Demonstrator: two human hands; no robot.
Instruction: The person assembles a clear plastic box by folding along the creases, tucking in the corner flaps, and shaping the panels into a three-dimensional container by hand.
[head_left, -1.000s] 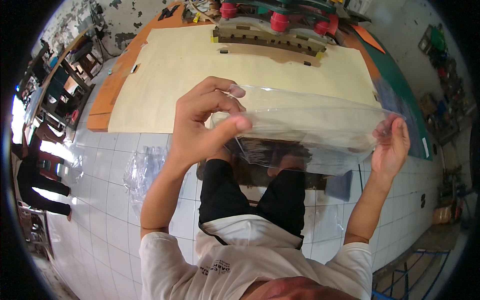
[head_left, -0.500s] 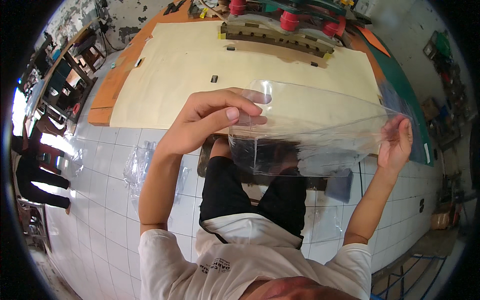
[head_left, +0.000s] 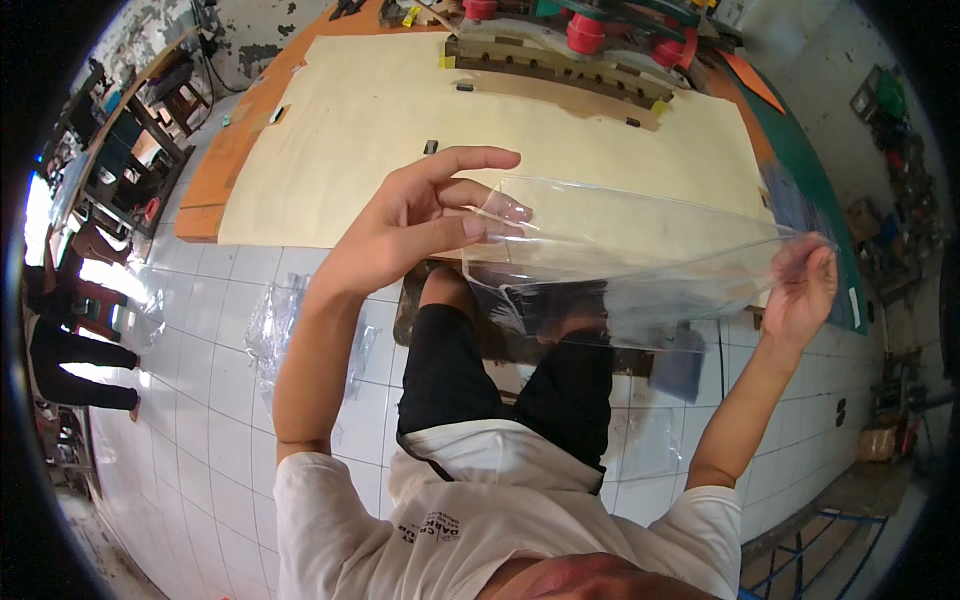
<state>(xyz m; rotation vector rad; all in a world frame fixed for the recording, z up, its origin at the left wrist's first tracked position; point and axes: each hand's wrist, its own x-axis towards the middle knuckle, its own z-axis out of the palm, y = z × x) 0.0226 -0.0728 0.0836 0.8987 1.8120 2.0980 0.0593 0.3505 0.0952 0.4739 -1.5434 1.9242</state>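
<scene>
A clear, glossy plastic pouch is stretched sideways in the air between my hands, above my lap and the table's near edge. Its left end is in my left hand, thumb and middle fingers closed at the edge while the index finger points free above it. Some of those fingertips show through the film; whether they are inside the pouch I cannot tell. My right hand pinches the pouch's far right end, where the film narrows and creases.
Cream sheeting covers the orange-topped table, with small dark blocks on it. At the back stands a machine with a slotted metal bar and red posts. Crumpled clear plastic lies on the tiled floor. Another person's dark-trousered legs are at far left.
My left index finger has lifted off the film and straightened. The pouch's upper left edge has dropped a little and its lower part has folded up. My right hand has shifted slightly right.
</scene>
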